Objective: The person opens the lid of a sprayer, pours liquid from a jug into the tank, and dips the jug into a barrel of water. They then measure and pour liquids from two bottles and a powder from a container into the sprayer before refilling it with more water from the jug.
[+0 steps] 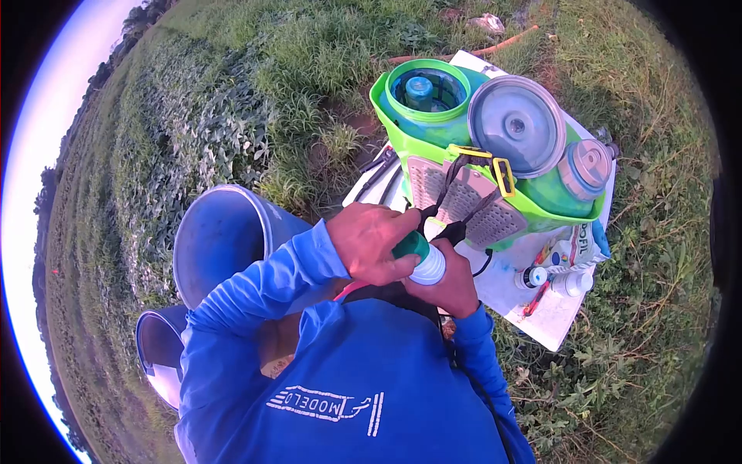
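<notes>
A small green-and-white container (427, 264) is between my two hands, in front of my chest. Its green part is cupped by my left hand (372, 241), the thumb lying along it. The white part has ribs round it. My right hand (448, 282) is closed about the white part from the other side; its palm side is hidden. Just beyond my hands stands a green backpack sprayer (433, 135), its filler mouth open, with a blue-stained object inside. Black straps with yellow buckles (504, 178) hang down toward my fingers.
A round grey lid (516, 127) leans on the sprayer beside a capped bottle (587, 166). On the white board (553, 329) are a small dark bottle with a white cap (532, 277), a white bottle (572, 284) and a printed packet (581, 243). Blue barrels (220, 240) lie left; vegetation surrounds everything.
</notes>
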The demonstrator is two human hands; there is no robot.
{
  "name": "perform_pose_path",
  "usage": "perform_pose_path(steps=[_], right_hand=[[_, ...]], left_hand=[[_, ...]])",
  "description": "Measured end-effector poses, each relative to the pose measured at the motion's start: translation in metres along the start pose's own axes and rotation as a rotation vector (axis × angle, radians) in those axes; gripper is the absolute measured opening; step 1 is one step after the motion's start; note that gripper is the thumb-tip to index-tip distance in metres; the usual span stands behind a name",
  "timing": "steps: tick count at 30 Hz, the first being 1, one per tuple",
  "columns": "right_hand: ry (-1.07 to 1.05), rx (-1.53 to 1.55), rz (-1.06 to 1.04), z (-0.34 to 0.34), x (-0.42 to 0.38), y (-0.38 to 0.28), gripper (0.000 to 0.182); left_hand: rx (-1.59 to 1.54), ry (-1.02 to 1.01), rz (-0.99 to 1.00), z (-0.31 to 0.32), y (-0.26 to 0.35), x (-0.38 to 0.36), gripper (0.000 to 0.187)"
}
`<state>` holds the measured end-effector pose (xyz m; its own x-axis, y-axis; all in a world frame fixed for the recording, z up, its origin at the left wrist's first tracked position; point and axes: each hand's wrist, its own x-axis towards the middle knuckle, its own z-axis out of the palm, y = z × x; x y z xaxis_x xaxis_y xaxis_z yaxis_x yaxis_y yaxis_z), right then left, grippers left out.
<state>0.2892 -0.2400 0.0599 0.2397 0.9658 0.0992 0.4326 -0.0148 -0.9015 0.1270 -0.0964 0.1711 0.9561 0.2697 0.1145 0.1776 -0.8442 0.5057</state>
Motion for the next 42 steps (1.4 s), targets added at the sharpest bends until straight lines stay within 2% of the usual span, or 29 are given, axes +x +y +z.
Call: perform_pose_path(steps=[2, 3, 6, 9, 12, 15, 19, 24, 26, 28, 30, 32, 35, 38, 41, 42], right_hand=[[0.004, 0.001, 0.010, 0.006, 0.001, 0.003, 0.057], [0.005, 0.001, 0.012, 0.008, 0.002, 0.005, 0.056], [0.015, 0.035, 0.005, 0.012, 0.005, 0.006, 0.058], [0.005, 0.069, 0.004, 0.010, 0.008, 0.004, 0.059], [-0.025, 0.037, 0.018, 0.012, 0.013, 0.005, 0.060], [-0.016, 0.053, 0.025, 0.015, 0.016, 0.004, 0.060], [-0.009, 0.084, -0.016, 0.020, 0.020, 0.008, 0.061], [-0.044, 0.166, -0.018, 0.011, 0.021, 0.005, 0.061], [-0.047, 0.243, -0.004, 0.003, 0.017, 0.000, 0.061], [-0.037, 0.282, 0.009, -0.008, 0.012, -0.009, 0.061], [-0.009, 0.309, 0.043, -0.021, 0.006, -0.020, 0.060], [0.019, 0.367, 0.076, -0.031, 0.001, -0.028, 0.059], [0.060, 0.351, 0.077, -0.046, -0.005, -0.037, 0.059], [0.094, 0.381, 0.109, -0.055, -0.012, -0.036, 0.060], [0.107, 0.464, 0.134, -0.064, -0.020, -0.030, 0.061], [0.105, 0.439, 0.121, -0.069, -0.024, -0.028, 0.063]], left_hand=[[0.156, -0.134, -0.191, -0.005, 0.003, 0.000, 0.055], [0.147, -0.205, -0.262, -0.005, 0.002, 0.001, 0.051], [0.080, -0.050, -0.157, -0.005, -0.005, -0.002, 0.048], [-0.019, 0.151, 0.090, 0.001, -0.009, -0.005, 0.044], [-0.097, 0.183, 0.042, 0.007, -0.012, -0.006, 0.043], [-0.155, 0.113, -0.096, 0.001, -0.022, -0.008, 0.039], [-0.447, 0.190, -0.206, 0.015, -0.033, -0.006, 0.045], [-1.472, 0.283, -0.400, 0.022, -0.070, -0.004, 0.056], [-1.679, 0.304, -0.390, 0.010, -0.090, -0.003, 0.054], [-1.819, 0.409, -0.412, -0.008, -0.106, -0.002, 0.051], [-1.748, 0.443, -0.401, -0.031, -0.129, 0.001, 0.044], [-1.707, 0.410, -0.306, -0.064, -0.136, 0.012, 0.035], [-1.553, 0.331, -0.265, -0.112, -0.132, 0.042, 0.027], [-0.983, 0.143, -0.287, -0.147, -0.129, 0.084, 0.031], [0.011, 0.080, -0.090, -0.152, -0.114, 0.125, 0.042], [0.195, 0.005, -0.101, -0.153, -0.101, 0.135, 0.045]])
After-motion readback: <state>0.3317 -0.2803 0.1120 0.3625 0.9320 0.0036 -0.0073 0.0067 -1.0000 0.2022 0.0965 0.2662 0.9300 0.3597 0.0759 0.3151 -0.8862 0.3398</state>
